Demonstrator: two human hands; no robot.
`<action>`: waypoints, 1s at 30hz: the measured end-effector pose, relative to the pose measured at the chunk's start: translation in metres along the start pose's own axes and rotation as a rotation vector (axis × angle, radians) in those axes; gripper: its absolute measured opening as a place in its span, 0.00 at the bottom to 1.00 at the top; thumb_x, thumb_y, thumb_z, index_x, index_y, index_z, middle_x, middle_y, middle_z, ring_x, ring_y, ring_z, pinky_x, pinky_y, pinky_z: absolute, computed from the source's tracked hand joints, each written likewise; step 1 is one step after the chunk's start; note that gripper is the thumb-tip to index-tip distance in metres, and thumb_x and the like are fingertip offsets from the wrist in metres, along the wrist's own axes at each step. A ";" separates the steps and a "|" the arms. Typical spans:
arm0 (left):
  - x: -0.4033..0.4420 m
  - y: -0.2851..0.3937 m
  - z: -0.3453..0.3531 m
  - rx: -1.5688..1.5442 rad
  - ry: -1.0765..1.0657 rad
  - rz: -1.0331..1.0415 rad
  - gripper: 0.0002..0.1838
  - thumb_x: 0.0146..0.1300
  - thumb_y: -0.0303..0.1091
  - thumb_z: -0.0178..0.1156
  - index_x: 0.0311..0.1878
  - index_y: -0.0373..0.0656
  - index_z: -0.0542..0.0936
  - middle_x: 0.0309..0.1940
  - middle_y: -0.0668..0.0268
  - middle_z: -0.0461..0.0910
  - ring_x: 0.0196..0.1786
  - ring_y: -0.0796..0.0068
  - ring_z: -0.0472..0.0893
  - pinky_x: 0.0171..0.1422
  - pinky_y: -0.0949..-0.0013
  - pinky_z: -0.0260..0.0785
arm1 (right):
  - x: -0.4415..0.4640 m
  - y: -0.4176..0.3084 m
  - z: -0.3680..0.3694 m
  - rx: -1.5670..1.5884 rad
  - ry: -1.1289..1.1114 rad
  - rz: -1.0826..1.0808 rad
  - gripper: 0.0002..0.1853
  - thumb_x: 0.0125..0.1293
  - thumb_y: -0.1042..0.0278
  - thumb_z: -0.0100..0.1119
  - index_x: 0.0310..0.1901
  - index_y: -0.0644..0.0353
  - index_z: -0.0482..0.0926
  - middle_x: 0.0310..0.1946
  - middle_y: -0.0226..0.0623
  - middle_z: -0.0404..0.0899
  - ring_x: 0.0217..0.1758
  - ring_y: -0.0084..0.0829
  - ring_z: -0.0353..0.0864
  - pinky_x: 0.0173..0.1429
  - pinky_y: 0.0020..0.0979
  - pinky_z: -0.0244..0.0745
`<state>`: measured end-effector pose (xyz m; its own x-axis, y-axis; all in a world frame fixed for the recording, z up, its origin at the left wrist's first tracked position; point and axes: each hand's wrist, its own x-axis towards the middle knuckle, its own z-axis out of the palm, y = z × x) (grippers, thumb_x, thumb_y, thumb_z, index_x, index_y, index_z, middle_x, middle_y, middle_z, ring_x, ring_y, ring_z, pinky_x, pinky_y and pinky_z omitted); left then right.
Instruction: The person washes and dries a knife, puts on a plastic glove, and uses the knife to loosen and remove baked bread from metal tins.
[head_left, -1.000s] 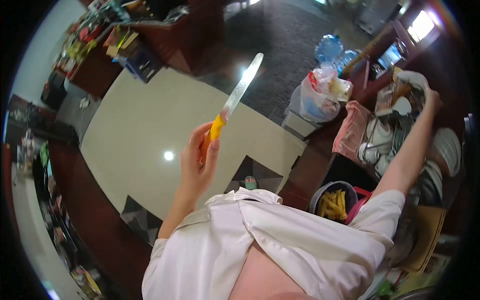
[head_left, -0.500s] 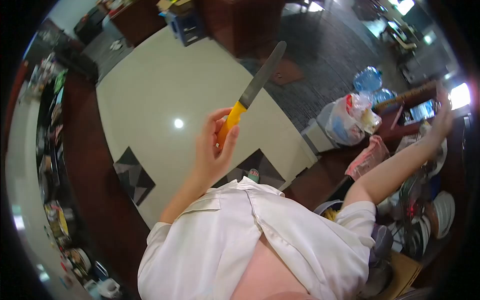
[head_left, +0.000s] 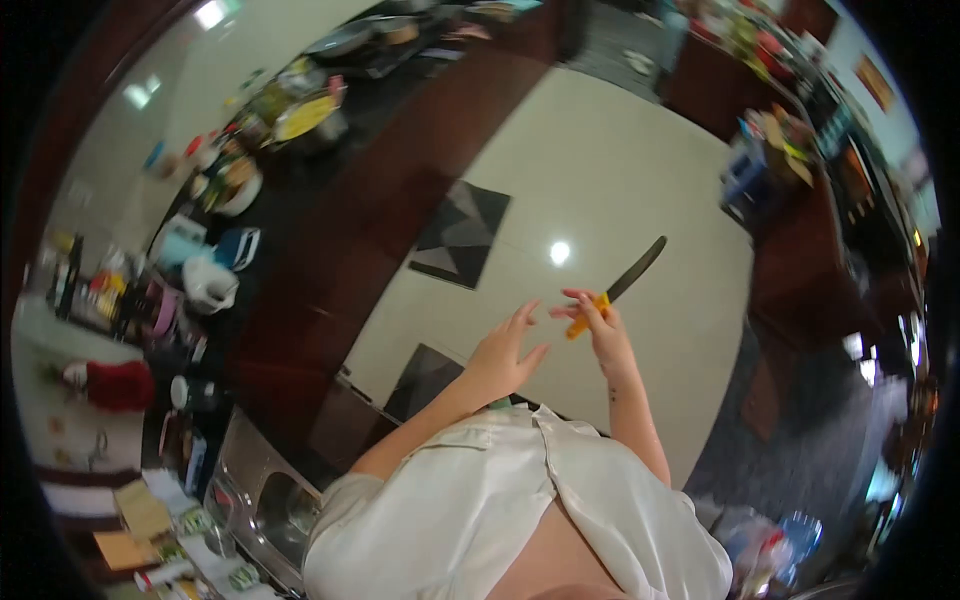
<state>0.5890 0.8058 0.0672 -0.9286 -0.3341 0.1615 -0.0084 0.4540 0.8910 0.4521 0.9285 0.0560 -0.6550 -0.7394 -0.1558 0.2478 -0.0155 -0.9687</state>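
A knife (head_left: pixel 637 271) with a yellow handle and a long dark blade is in my right hand (head_left: pixel 606 335), its blade pointing up and to the right. The fingers of that hand close around the handle. My left hand (head_left: pixel 502 357) is just to the left, fingers stretched and apart, holding nothing. A small gap separates it from the knife handle. Both hands are in front of my body, above the pale tiled floor (head_left: pixel 600 170).
On my left runs a dark counter (head_left: pixel 295 215) with a yellow-filled pot (head_left: pixel 312 122), a white jug (head_left: pixel 210 283) and a steel sink (head_left: pixel 265 490). A blue crate (head_left: pixel 745 175) stands at the far right. Plastic bags (head_left: pixel 750 545) lie at lower right.
The knife has passed from my left hand to my right. My right hand has come in from the right-hand counter. The view has swung left toward the sink.
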 end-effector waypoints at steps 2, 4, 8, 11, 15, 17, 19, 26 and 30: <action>-0.037 -0.063 -0.053 0.548 0.089 -0.090 0.26 0.59 0.35 0.55 0.60 0.39 0.64 0.43 0.50 0.77 0.47 0.49 0.76 0.51 0.54 0.68 | 0.040 0.025 0.007 -0.302 -0.033 0.213 0.16 0.69 0.57 0.46 0.47 0.60 0.75 0.29 0.34 0.81 0.37 0.28 0.79 0.42 0.32 0.71; -0.070 -0.082 -0.114 0.669 -0.061 -0.493 0.29 0.58 0.39 0.56 0.61 0.38 0.64 0.47 0.48 0.75 0.49 0.47 0.74 0.54 0.53 0.66 | 0.080 0.072 0.012 -1.183 -0.166 0.289 0.16 0.66 0.55 0.48 0.45 0.56 0.78 0.29 0.39 0.81 0.33 0.33 0.80 0.38 0.36 0.73; -0.125 -0.115 -0.186 0.626 0.028 -0.889 0.30 0.58 0.42 0.57 0.62 0.38 0.65 0.52 0.48 0.73 0.53 0.50 0.74 0.57 0.56 0.66 | 0.118 0.079 0.059 -1.536 -0.502 0.280 0.15 0.61 0.53 0.53 0.42 0.52 0.81 0.35 0.44 0.81 0.39 0.46 0.79 0.43 0.40 0.74; -0.115 -0.119 -0.242 0.531 0.365 -0.914 0.29 0.59 0.44 0.56 0.62 0.41 0.66 0.53 0.49 0.73 0.54 0.54 0.75 0.58 0.58 0.66 | 0.167 0.090 0.098 -1.385 -0.588 0.202 0.16 0.59 0.53 0.55 0.41 0.54 0.81 0.36 0.46 0.81 0.39 0.47 0.79 0.43 0.41 0.73; -0.073 -0.125 -0.353 0.320 0.979 -0.466 0.26 0.62 0.37 0.58 0.62 0.39 0.66 0.51 0.55 0.75 0.51 0.65 0.77 0.55 0.66 0.67 | 0.255 0.103 0.163 -1.315 -0.693 0.029 0.16 0.58 0.52 0.56 0.39 0.55 0.81 0.35 0.48 0.80 0.39 0.47 0.79 0.43 0.42 0.73; -0.046 -0.100 -0.421 0.242 1.101 -0.368 0.26 0.64 0.33 0.56 0.64 0.39 0.63 0.55 0.56 0.72 0.54 0.68 0.74 0.57 0.67 0.66 | 0.294 0.091 0.198 -1.228 -0.728 0.032 0.18 0.58 0.50 0.56 0.37 0.57 0.81 0.33 0.48 0.80 0.38 0.49 0.79 0.42 0.42 0.72; -0.018 -0.064 -0.490 0.041 1.261 -0.154 0.26 0.66 0.32 0.53 0.66 0.40 0.61 0.59 0.58 0.69 0.58 0.67 0.72 0.60 0.67 0.63 | 0.342 0.074 0.239 -1.162 -0.765 -0.166 0.18 0.57 0.51 0.59 0.34 0.60 0.80 0.27 0.50 0.79 0.31 0.49 0.77 0.36 0.40 0.71; -0.008 0.033 -0.742 -0.225 1.274 0.355 0.19 0.66 0.43 0.50 0.51 0.36 0.71 0.53 0.50 0.72 0.54 0.55 0.74 0.60 0.53 0.66 | 0.442 0.019 0.348 -1.080 -1.021 -0.486 0.15 0.57 0.53 0.57 0.32 0.58 0.80 0.30 0.50 0.78 0.34 0.51 0.78 0.37 0.44 0.72; -0.045 0.071 -0.880 -0.411 1.371 0.365 0.34 0.65 0.40 0.51 0.65 0.31 0.50 0.62 0.35 0.58 0.65 0.43 0.62 0.69 0.49 0.56 | 0.452 0.002 0.395 -1.044 -1.173 -0.487 0.17 0.59 0.53 0.56 0.34 0.62 0.80 0.27 0.51 0.78 0.30 0.50 0.77 0.35 0.40 0.72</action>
<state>0.9563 0.1266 0.4966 0.2137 -0.8642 0.4554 0.4642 0.5000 0.7311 0.4383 0.3279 0.0602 0.4642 -0.8834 -0.0640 -0.6846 -0.3120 -0.6587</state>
